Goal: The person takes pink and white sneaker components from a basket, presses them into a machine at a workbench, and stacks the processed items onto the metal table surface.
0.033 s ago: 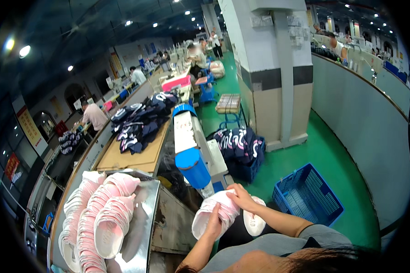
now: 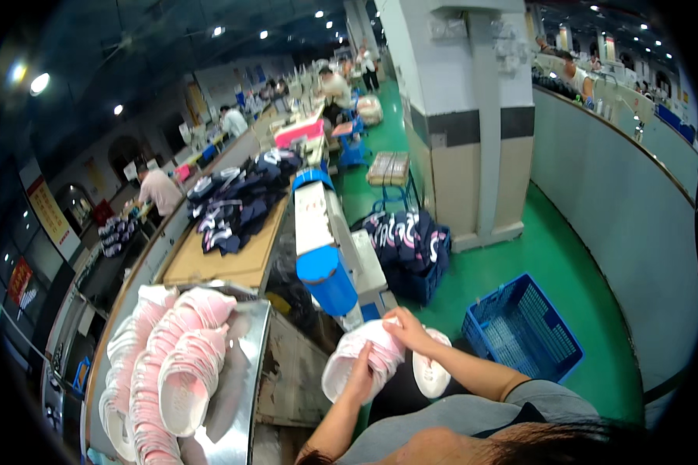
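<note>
A nested bundle of pink-and-white shoe uppers (image 2: 339,375) is held between my two hands, in front of the sewing machine. My left hand (image 2: 358,378) grips its near side, with the thumb lying over the layers. My right hand (image 2: 406,331) is closed on its upper right end. A single white shoe upper (image 2: 432,375), with lace holes showing, lies over my dark-clothed lap under my right forearm. More pink-and-white shoe uppers (image 2: 184,395) are nested in long rows on the metal-topped table (image 2: 244,380) to my left.
A sewing machine (image 2: 316,225) with blue covers stands just ahead. Dark uppers (image 2: 240,198) are heaped on a brown board (image 2: 217,267); others fill a blue crate (image 2: 425,283). Another blue basket (image 2: 526,329) stands at right, near a pillar (image 2: 473,155). Several people work farther off.
My hands and the held bundle have shifted slightly left in the picture, and the surroundings have shifted a little too. Both hands keep their grip.
</note>
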`<state>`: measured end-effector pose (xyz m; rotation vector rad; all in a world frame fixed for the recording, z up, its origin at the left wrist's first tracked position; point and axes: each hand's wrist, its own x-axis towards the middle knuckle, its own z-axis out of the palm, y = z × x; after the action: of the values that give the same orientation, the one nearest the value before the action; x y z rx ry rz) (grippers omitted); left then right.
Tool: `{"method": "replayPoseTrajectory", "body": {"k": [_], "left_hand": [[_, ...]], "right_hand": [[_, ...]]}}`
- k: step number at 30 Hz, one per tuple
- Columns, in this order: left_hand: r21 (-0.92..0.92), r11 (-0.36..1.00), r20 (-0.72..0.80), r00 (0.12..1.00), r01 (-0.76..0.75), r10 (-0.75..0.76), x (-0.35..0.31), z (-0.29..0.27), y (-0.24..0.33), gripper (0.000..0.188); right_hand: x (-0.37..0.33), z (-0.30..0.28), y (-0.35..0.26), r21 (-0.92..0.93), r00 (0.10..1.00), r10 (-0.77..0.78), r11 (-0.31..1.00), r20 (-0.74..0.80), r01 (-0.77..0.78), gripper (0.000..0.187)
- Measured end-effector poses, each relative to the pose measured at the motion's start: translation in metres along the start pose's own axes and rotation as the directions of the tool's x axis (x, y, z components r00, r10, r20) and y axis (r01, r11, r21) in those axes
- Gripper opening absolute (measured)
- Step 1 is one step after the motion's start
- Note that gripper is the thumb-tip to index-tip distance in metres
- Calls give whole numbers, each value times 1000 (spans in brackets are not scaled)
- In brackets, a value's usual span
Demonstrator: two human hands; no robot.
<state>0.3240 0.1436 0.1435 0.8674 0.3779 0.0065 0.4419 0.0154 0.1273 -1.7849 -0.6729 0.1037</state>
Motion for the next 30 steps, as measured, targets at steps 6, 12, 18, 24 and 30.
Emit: {"method": "replayPoseTrajectory", "body": {"k": [6,12,18,24,30], "left_hand": [[-60,991,-151,982,-120,109,-4,-70,57,43],[433,898,-131,979,-83,154,38,-68,69,44],[406,911,-143,980,-72,141,62,-76,49,43],[300,945,-121,978,-126,169,102,-86,43,39],[-213,977,-118,992,14,-40,140,-91,47,32]], "right_hand": [[40,6,22,279,924,232,949,-304,-146,10],[50,61,-9,-48,986,83,996,145,-77,40],[60,60,5,12,954,251,966,161,-257,33],[85,60,40,279,879,407,839,249,-467,15],[113,57,49,378,804,504,710,316,-594,6]]}}
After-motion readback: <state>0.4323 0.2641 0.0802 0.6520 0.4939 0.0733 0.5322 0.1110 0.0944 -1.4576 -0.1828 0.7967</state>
